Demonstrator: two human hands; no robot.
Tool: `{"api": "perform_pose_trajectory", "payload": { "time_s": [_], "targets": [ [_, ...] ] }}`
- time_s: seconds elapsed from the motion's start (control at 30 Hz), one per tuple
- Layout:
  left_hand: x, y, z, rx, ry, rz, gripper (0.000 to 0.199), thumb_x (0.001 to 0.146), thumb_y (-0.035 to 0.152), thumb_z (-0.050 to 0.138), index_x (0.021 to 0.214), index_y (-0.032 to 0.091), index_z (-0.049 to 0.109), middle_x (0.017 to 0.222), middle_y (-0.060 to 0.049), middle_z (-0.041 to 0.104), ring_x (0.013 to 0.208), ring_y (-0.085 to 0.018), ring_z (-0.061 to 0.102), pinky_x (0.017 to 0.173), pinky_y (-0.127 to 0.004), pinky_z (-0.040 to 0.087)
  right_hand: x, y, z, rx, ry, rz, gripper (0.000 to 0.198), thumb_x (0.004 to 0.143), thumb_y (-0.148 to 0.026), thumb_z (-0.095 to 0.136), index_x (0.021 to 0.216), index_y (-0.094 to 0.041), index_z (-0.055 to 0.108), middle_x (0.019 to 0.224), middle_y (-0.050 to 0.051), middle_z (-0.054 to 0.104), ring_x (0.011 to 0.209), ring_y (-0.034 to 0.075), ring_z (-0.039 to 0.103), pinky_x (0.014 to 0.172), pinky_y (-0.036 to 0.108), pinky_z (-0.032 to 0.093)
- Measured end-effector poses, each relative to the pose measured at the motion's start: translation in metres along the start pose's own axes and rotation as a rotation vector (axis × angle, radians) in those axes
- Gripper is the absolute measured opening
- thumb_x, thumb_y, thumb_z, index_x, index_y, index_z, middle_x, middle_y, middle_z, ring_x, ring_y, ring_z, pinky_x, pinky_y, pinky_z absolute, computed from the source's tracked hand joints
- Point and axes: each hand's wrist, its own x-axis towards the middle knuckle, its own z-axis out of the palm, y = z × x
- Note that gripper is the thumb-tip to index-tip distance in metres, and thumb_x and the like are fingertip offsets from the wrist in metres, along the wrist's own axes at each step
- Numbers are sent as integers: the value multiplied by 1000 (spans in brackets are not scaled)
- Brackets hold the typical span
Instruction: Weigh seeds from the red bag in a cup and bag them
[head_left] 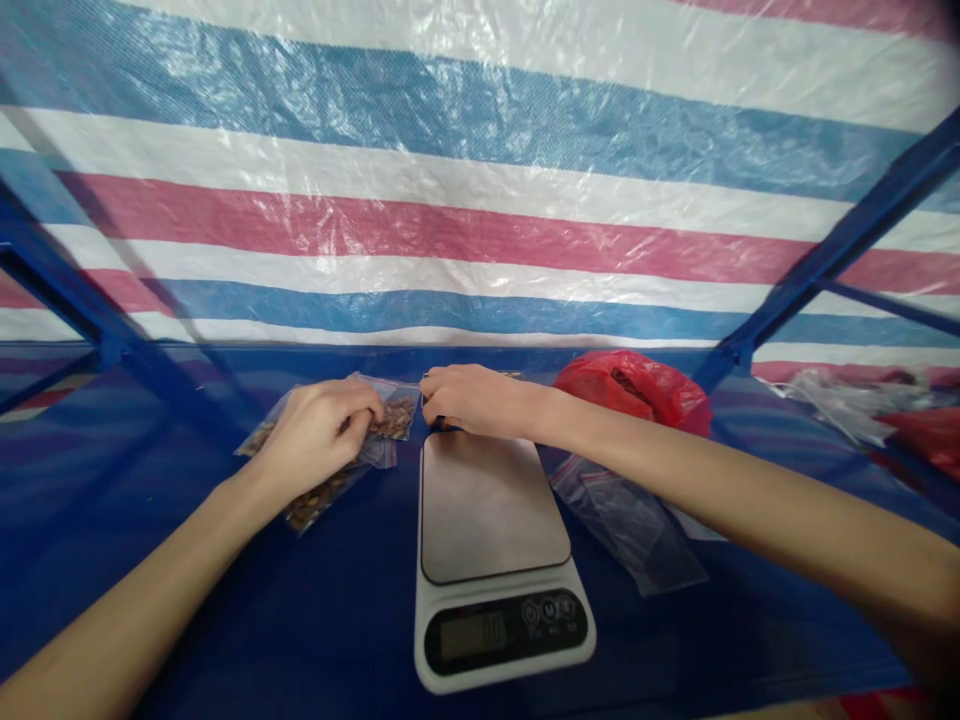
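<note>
My left hand (326,430) lies over several clear zip bags of brown pieces, its fingers curled and pressed onto one zip bag (397,412). Another filled bag (319,500) sticks out below that hand. Just past the far edge of the kitchen scale (495,510), my right hand (469,395) is bent with its fingertips down beside the zip bag's right edge. What those fingers hold is hidden; a thin edge of some object shows behind them. Nothing rests on the scale's metal plate, and its dim display appears to read 0.
A red plastic bag (637,385) stands behind my right forearm. Flat clear zip bags (637,530) lie right of the scale on the blue table (322,620). Blue metal struts (810,270) rise at both sides before a striped sheet (450,220). More plastic bags (840,400) lie far right.
</note>
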Motion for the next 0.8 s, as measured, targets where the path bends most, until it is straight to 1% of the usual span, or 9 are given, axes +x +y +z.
{"api": "perform_pose_trajectory", "payload": {
  "time_s": [0.07,0.13,0.27,0.33,0.43,0.57,0.67,0.73,0.8],
  "targets": [
    [0,2,-1,1,-4,-9,36,90,21,42,77,24,75,81,0,79,78,-20,75,75,-29,51,-1,0,-5,-25,12,-34,28,99,-4,59,81,-19,74,94,6,71,93,22,56,79,35,40],
    [0,3,-2,1,-5,-20,35,89,22,42,77,24,75,82,0,80,79,-20,75,76,-30,51,-12,2,-21,5,75,-30,29,101,-7,58,79,-19,73,90,6,69,92,22,56,81,35,41],
    [0,2,-2,-1,-12,-55,34,87,23,43,78,24,75,84,0,81,79,-21,76,74,-31,51,-62,8,-62,209,401,190,13,100,-18,68,93,-20,79,96,6,70,92,20,62,85,35,46],
    [0,1,-1,-10,-7,-67,33,86,24,44,78,24,76,84,-1,81,78,-22,76,74,-32,51,-92,12,-70,307,428,287,9,98,-24,73,94,-20,80,96,5,72,89,20,65,83,34,48],
    [0,-2,0,-26,9,-72,32,86,24,44,76,24,75,84,-2,81,77,-22,76,74,-32,51,-124,15,-60,384,365,349,11,97,-29,77,91,-21,81,92,4,75,87,19,67,83,34,50],
    [-1,-4,-1,-23,9,-81,31,86,23,45,76,23,75,83,-2,81,77,-22,76,74,-32,51,-142,11,-38,366,288,329,10,96,-29,78,92,-22,83,91,4,78,89,20,70,86,34,51],
    [-1,-5,-2,-15,-3,-95,31,87,21,46,77,23,75,83,-2,80,76,-21,76,74,-31,51,-161,8,-38,299,365,402,15,100,-30,71,103,-22,83,99,6,80,92,21,73,87,35,53],
    [-2,-5,-2,-16,-5,-99,31,87,21,46,77,24,75,83,-1,80,76,-21,75,73,-31,52,-184,12,-42,228,463,526,21,103,-28,63,104,-20,82,102,8,81,91,21,74,85,35,54],
    [-1,-5,-2,-22,1,-104,29,87,22,48,77,25,75,83,-2,80,75,-23,75,73,-33,53,-213,21,-41,130,529,681,21,101,-25,61,98,-19,81,93,8,82,79,21,74,75,35,54]
  ]
}}
